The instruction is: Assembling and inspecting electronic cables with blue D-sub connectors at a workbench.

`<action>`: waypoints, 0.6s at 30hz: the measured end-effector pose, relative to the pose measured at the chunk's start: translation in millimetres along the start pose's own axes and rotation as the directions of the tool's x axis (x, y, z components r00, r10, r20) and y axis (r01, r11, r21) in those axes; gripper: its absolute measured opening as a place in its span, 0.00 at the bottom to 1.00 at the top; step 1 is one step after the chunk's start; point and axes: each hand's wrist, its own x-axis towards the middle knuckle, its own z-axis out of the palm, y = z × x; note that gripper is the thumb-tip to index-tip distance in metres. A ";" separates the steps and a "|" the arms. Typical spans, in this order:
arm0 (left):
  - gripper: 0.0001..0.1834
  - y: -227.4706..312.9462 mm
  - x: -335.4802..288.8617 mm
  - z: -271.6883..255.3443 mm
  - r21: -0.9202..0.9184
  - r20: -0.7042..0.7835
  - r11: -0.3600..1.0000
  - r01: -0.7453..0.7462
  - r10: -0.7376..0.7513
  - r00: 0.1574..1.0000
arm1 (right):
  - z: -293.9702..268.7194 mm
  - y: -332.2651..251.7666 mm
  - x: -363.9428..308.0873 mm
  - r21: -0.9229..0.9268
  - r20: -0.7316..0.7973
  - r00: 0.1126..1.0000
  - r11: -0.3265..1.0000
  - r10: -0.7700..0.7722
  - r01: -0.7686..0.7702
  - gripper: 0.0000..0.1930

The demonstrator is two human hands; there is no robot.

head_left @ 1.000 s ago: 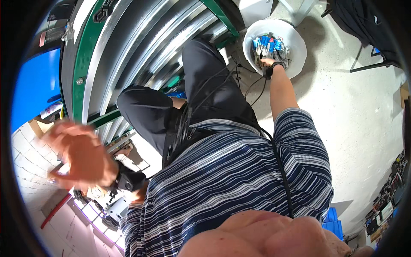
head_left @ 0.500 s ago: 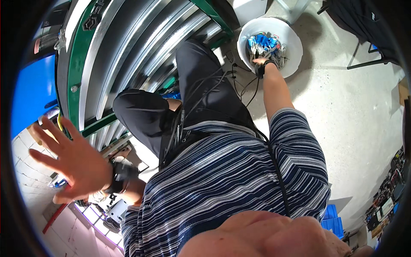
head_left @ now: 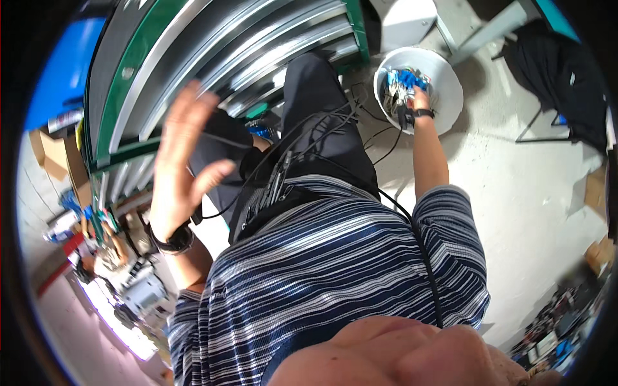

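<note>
My right hand (head_left: 420, 101) reaches down into a white round bucket (head_left: 452, 96). Its fingers are at a tangle of grey cables (head_left: 394, 103) with bright blue parts (head_left: 410, 79); their tips are hidden, so I cannot make out whether they grip anything. At the left, my left hand (head_left: 182, 151) is raised in the air in front of a green-framed workbench or rack (head_left: 114, 87). Its fingers are stretched and blurred at the tips, the thumb stands apart, and it holds nothing. Black bands circle both wrists.
Silver ridged drawer fronts or slats (head_left: 257, 55) stand close before my knees. Thin black cables (head_left: 380, 145) hang across my lap toward the bucket. A black cloth-covered chair (head_left: 557, 83) is at the far right. Clutter (head_left: 557, 321) lies along the lower right edge, and an open cardboard box (head_left: 51, 154) at left.
My left hand has swung right and upward, nearer my knee. My right hand is still in the bucket, its fingers now at the blue parts. The whole view has shifted.
</note>
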 end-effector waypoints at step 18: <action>0.44 -48.4 -18.5 113.8 -0.914 -0.254 0.331 -0.234 -0.021 0.967 | 208.6 -219.9 -391.1 -0.009 0.993 -0.054 0.528 0.102 0.849 0.14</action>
